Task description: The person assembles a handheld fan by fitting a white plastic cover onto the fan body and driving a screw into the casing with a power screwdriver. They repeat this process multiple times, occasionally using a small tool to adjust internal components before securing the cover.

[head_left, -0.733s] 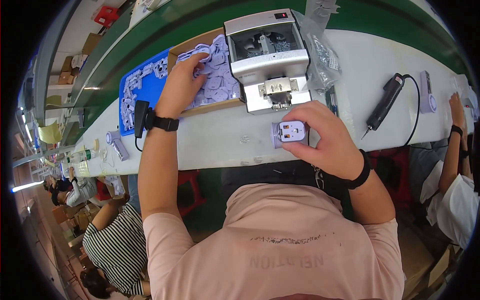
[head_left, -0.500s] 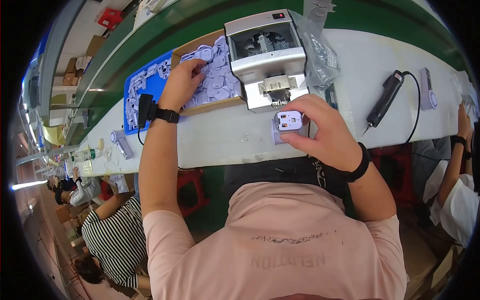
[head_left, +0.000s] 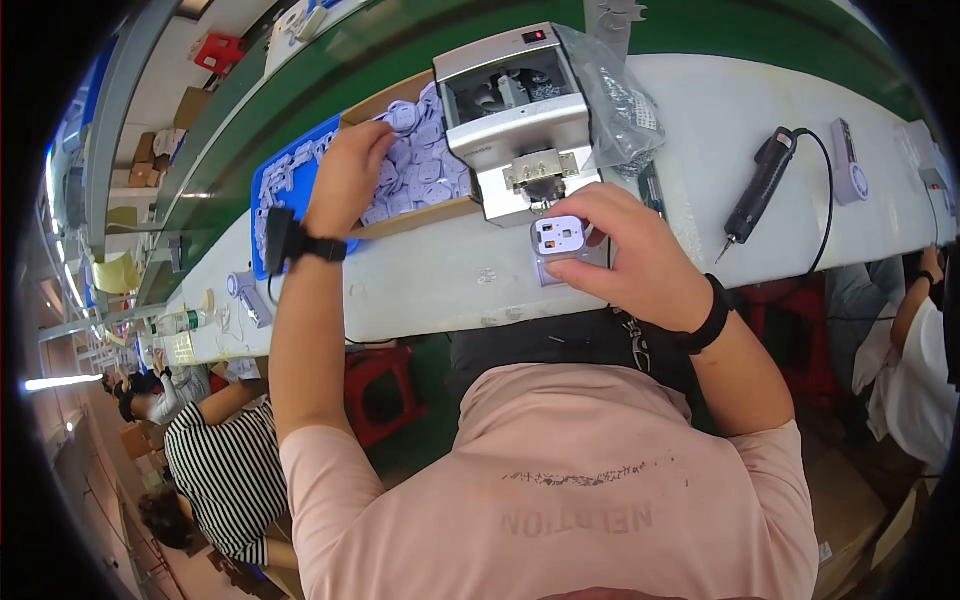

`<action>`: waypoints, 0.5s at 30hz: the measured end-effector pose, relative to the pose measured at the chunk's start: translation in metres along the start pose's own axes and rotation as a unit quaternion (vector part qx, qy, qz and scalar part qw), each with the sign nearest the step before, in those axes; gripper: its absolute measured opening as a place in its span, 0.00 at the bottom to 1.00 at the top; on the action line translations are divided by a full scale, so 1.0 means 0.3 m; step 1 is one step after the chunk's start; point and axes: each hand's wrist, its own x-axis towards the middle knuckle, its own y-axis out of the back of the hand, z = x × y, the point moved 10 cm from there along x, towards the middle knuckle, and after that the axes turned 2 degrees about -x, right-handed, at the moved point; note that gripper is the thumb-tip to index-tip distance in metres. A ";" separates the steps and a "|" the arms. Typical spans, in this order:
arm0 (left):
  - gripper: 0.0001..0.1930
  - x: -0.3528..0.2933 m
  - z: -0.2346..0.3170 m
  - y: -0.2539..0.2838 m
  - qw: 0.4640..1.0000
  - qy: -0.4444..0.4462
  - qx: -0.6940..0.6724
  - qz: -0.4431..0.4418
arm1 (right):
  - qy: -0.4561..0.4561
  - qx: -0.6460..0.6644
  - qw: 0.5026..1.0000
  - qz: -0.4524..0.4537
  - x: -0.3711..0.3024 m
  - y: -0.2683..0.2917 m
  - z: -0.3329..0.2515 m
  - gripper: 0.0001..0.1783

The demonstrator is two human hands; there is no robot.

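My right hand (head_left: pixel 640 255) grips a small lavender plastic housing (head_left: pixel 559 235) between thumb and fingers. The housing stands on the table just in front of a silver screw feeder (head_left: pixel 520 120); its rounded top face shows small openings, two with a coppery tint. My left hand (head_left: pixel 350 170) is over the left side of a cardboard box (head_left: pixel 425 217) full of loose lavender plastic parts (head_left: pixel 425 155). Its thumb and index finger are slightly apart close to the parts, and I see nothing held; the other fingers are mostly hidden.
A blue tray (head_left: pixel 258 215) of more lavender pieces lies left of the box. Clear plastic bags (head_left: pixel 620 110) lean beside the feeder. At right lie a corded black electric screwdriver (head_left: pixel 765 190) and a lavender handheld unit (head_left: pixel 850 165). Another such unit (head_left: pixel 250 297) lies left. Co-workers sit both sides.
My left hand has drawn slightly left and its thumb and index finger have come closer together. The right hand keeps its grip on the housing. The whole view has shifted a little.
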 end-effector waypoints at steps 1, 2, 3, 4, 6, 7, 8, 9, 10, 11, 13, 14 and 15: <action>0.10 -0.019 0.038 0.009 1.000 -0.004 -0.002 -0.002 | 0.005 0.003 1.000 0.002 -0.002 -0.006 0.001 0.22; 0.10 -0.057 0.039 0.042 0.988 0.071 -0.132 0.038 | 0.009 0.006 1.000 0.002 -0.007 -0.011 -0.002 0.22; 0.09 -0.100 0.038 0.059 0.951 0.147 -0.259 0.077 | 0.006 0.004 1.000 0.003 -0.007 -0.014 0.004 0.22; 0.09 -0.119 0.102 0.069 0.945 0.140 -0.292 0.055 | 0.012 0.003 1.000 0.007 -0.007 -0.015 0.003 0.22; 0.10 -0.154 0.275 0.098 0.939 0.088 -0.331 0.009 | 0.024 0.000 1.000 0.017 -0.011 -0.009 -0.007 0.22; 0.10 -0.174 0.369 0.108 0.940 0.047 -0.336 -0.012 | 0.022 -0.002 1.000 0.015 -0.011 -0.012 -0.005 0.22; 0.10 -0.181 0.435 0.116 0.940 0.049 -0.339 -0.012 | 0.020 0.002 1.000 0.014 -0.009 -0.015 -0.005 0.22; 0.11 -0.177 0.545 0.118 0.942 -0.010 -0.333 -0.036 | 0.019 0.004 1.000 0.013 -0.009 -0.015 -0.004 0.22; 0.11 -0.175 0.631 0.113 0.941 -0.072 -0.325 -0.059 | 0.018 0.006 1.000 0.014 -0.009 -0.011 -0.005 0.22; 0.11 -0.169 0.641 0.098 0.941 -0.071 -0.327 -0.059 | 0.017 0.005 1.000 0.013 -0.009 -0.015 -0.006 0.22; 0.12 -0.143 0.665 0.062 0.930 -0.094 -0.347 -0.073 | 0.028 -0.007 0.999 0.019 -0.012 -0.013 -0.016 0.22; 0.12 -0.138 0.678 0.049 0.925 -0.106 -0.357 -0.081 | 0.034 -0.013 0.999 0.022 -0.013 -0.011 -0.021 0.23; 0.12 -0.140 0.686 0.040 0.924 -0.108 -0.357 -0.083 | 0.032 -0.014 0.999 0.025 -0.014 -0.010 -0.021 0.23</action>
